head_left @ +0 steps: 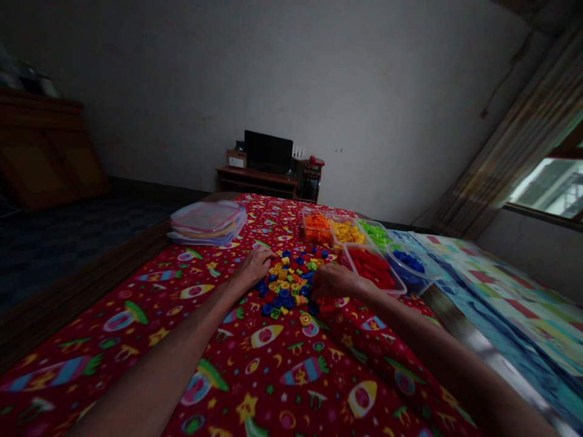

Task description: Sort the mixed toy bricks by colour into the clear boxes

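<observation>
A mixed pile of small plastic building blocks [285, 282] in blue, yellow, red and green lies on the red patterned cloth [218, 352]. At the pile's left edge rests my left hand [258, 265], fingers stretched toward the blocks and holding nothing visible. My right hand [334, 280] is at the pile's right side with its fingers curled down among the blocks; what is in them is hidden. Right behind it stands a clear tub of red blocks [373, 267]. A tub of blue blocks [409, 264] sits to the right of that one.
Farther back stand tubs of orange blocks [317, 226], yellow blocks [348, 232] and green blocks [376, 232]. Stacked clear lids [207, 223] lie at the left. A metal strip [483, 346] runs along the right side, beside a blue patterned cover [460, 285].
</observation>
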`<state>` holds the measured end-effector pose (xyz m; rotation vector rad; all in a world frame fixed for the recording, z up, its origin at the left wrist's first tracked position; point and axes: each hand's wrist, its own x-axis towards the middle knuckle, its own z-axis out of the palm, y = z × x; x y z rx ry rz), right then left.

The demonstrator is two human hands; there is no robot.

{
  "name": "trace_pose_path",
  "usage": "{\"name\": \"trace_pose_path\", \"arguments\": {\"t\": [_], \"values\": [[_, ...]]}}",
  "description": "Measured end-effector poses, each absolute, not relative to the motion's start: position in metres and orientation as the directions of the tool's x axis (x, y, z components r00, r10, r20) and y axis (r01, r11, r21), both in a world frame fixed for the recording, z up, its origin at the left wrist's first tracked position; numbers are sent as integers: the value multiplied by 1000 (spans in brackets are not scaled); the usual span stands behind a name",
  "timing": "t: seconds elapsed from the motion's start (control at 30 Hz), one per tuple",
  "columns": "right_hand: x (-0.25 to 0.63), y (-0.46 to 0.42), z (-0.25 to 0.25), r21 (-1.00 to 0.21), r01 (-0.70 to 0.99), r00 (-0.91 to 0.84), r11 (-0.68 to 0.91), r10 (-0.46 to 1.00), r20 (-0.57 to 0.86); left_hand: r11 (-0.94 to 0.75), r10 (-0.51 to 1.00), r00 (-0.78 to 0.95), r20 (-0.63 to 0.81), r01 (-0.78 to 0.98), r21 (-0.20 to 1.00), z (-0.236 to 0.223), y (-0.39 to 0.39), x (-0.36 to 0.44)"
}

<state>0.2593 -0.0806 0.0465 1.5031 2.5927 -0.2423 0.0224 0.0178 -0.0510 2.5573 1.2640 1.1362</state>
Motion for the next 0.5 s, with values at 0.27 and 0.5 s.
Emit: {"name": "trace_pose_path", "arguments": {"t": [0.27, 0.5], "values": [[277, -53, 65, -354, 820, -465, 449, 884, 46, -675, 696, 389, 603, 640, 366, -53, 18, 22], [282, 35, 116, -109, 941, -296, 319, 937, 183, -669, 711, 386, 587, 628, 398, -53, 17, 21]]}}
